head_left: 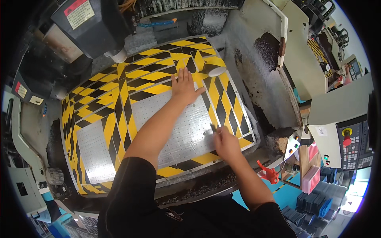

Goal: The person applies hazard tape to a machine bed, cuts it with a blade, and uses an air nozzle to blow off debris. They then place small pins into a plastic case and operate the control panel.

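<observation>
My left hand (pixel 184 87) lies flat with its fingers spread, over strips of yellow-and-black striped tape (pixel 147 86) and the bare perforated metal plate (pixel 170 119). Just beyond its fingertips, to the right, a roll of the same tape (pixel 216 70) rests on its side, with tape running from it toward the hand. My right hand (pixel 227 144) is closed at the plate's right part, beside the tape strips on that side. A short, thin dark tool (pixel 213 128) pokes out from its fingers; its kind cannot be made out.
Dark machine heads (pixel 93 27) hang over the plate's far left. A blue coolant hose (pixel 158 23) is at the back. Worn metal walls (pixel 258 59) enclose the bed. A control panel (pixel 351 142), red spray-gun-like handle (pixel 270 173) and stacked dark trays (pixel 313 202) are at right.
</observation>
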`<state>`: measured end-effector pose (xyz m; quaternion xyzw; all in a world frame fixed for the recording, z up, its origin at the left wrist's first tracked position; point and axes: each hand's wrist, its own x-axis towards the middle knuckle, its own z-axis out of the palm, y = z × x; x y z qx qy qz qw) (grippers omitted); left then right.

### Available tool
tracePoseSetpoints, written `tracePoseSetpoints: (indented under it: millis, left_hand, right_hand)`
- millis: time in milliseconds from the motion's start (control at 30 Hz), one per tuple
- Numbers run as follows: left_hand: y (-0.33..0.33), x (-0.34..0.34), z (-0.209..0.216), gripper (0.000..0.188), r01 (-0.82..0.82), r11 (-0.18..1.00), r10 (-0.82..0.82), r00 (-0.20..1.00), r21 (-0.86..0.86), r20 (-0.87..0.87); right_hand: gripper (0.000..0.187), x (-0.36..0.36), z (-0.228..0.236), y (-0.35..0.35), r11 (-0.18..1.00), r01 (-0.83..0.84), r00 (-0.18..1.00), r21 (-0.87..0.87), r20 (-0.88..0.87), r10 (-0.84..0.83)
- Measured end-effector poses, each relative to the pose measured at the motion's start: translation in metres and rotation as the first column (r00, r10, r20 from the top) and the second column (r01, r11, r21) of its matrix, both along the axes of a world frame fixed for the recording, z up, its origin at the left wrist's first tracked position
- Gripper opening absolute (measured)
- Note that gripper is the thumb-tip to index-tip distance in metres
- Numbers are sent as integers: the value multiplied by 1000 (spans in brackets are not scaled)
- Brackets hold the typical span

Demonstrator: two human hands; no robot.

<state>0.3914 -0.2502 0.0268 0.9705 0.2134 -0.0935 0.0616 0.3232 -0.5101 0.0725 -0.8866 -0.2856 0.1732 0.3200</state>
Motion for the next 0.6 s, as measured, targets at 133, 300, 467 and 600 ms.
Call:
tracePoseSetpoints:
  millis: [133,300,467,600]
  left_hand:
    - [2,-12,3,88,79,997,-79,997,-15,15]
    - [13,-58,10,79,137,989,-137,990,-57,13]
    - [47,-132,-3,77,51,994,-46,997,-97,61]
    - [90,-200,-7,78,-42,999,43,998,-24,44]
  right_hand:
    - [19,35,1,35,989,140,980,41,135,-144]
    - [24,92,-31,117,989,81,950,127,290,-115]
    - [27,127,-65,156,999,-13,880,50,476,-12]
    - [29,129,-62,172,995,-80,893,-50,440,94]
